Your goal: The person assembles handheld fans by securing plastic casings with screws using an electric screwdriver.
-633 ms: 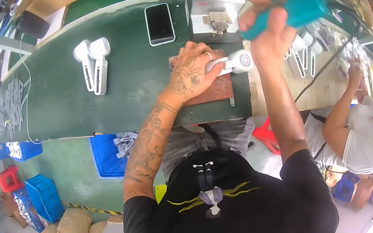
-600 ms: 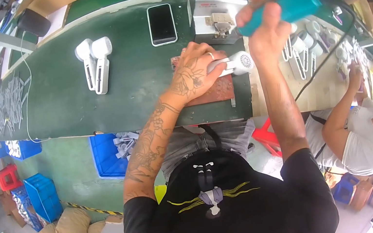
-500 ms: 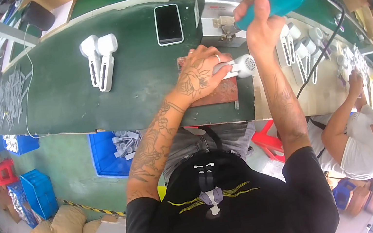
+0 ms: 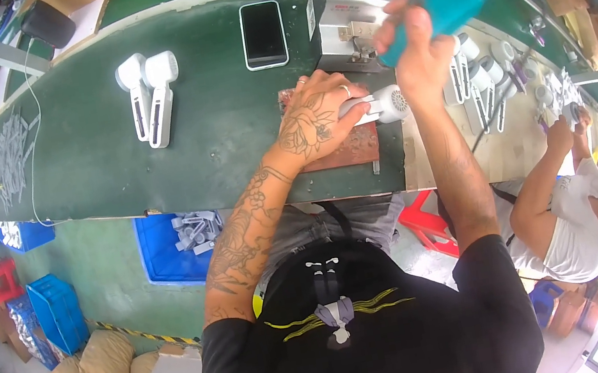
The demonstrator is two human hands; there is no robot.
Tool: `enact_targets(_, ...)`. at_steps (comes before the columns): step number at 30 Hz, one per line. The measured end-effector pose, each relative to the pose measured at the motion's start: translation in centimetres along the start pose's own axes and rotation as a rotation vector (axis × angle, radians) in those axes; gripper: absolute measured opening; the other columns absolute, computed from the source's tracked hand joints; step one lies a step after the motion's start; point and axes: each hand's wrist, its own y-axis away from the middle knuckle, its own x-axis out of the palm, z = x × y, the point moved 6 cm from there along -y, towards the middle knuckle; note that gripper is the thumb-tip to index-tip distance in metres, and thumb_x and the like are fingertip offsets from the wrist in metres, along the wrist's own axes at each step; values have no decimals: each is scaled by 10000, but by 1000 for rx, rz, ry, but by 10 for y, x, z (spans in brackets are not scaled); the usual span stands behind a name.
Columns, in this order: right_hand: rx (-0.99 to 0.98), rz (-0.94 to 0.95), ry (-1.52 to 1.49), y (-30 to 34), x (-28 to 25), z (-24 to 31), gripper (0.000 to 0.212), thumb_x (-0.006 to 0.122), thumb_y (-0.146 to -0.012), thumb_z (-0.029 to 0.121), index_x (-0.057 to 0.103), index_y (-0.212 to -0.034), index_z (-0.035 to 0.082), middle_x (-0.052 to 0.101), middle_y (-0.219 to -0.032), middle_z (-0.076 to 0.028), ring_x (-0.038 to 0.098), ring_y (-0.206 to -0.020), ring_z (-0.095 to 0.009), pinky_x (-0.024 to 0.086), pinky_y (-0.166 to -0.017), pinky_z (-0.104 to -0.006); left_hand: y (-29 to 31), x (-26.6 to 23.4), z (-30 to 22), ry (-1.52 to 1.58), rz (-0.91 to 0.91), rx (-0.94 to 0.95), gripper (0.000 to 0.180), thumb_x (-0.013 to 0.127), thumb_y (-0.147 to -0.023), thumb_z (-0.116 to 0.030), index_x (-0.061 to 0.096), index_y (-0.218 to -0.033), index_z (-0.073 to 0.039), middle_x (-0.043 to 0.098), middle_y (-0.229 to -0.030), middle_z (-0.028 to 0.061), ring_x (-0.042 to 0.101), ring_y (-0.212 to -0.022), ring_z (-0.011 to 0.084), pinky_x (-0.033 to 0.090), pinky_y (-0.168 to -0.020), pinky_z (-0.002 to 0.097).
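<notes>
My left hand (image 4: 315,116) is closed around the handle of a white handheld fan (image 4: 392,103), pressing it onto a reddish-brown pad (image 4: 345,153). The fan's round, grilled head sticks out to the right of my thumb. My right hand (image 4: 414,48) grips a teal electric screwdriver (image 4: 452,3), blurred by motion, at the front of a silver screw feeder (image 4: 353,11). Its tip is hidden behind my fingers. Two more white fans (image 4: 159,99) lie side by side on the green bench, left of my left hand.
A phone (image 4: 263,34) lies beside the feeder. Thin grey strips (image 4: 4,161) are heaped at the bench's left end. More white fans (image 4: 485,80) lie to the right, near a co-worker (image 4: 573,219). Below the front edge stands a blue bin (image 4: 161,261) of grey parts.
My right hand and the screwdriver have moved slightly down beside the feeder, and the screwdriver is now blurred. My left hand keeps its hold on the fan. The whole view has shifted a little.
</notes>
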Motion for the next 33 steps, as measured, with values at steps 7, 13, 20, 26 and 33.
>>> enact_targets(7,64,43,78,22,-15,3,574,530,-1035,514,596,-1087,-53,565,-687,-55,584,-616,-176,469,-561,-310,0,1,-1,-1,-30,24,252,667,-927,-335,750,-1085,-157,657,-1022,23,573,-1024,256,408,-966,436)
enact_targets(13,58,69,31,26,-13,-7,525,543,-1039,477,588,-1058,-46,571,-691,-63,588,-619,-181,476,-575,-314,0,-1,-4,5,-56,55,240,670,-919,-315,747,-1050,-130,659,-993,31,585,-997,252,416,-938,425)
enact_targets(20,103,57,-3,32,-14,-19,477,535,-1053,438,549,-950,-28,557,-702,-73,564,-616,-186,466,-579,-325,2,0,-6,-37,-51,44,233,664,-926,-289,734,-1051,-105,652,-1019,49,602,-1015,278,430,-964,460)
enact_targets(26,91,72,-10,35,-14,-21,481,534,-1055,439,545,-942,-29,547,-708,-80,560,-623,-198,465,-582,-336,3,0,-6,-64,-44,32,248,659,-934,-294,718,-1065,-92,639,-1049,67,601,-1039,306,439,-980,503)
enact_targets(33,5,-22,38,14,-16,-5,519,530,-1052,470,586,-1047,-47,565,-717,-68,573,-633,-180,463,-584,-319,4,2,-5,-13,-53,58,282,633,-950,-307,710,-1141,-115,643,-1069,89,583,-1032,346,442,-966,484)
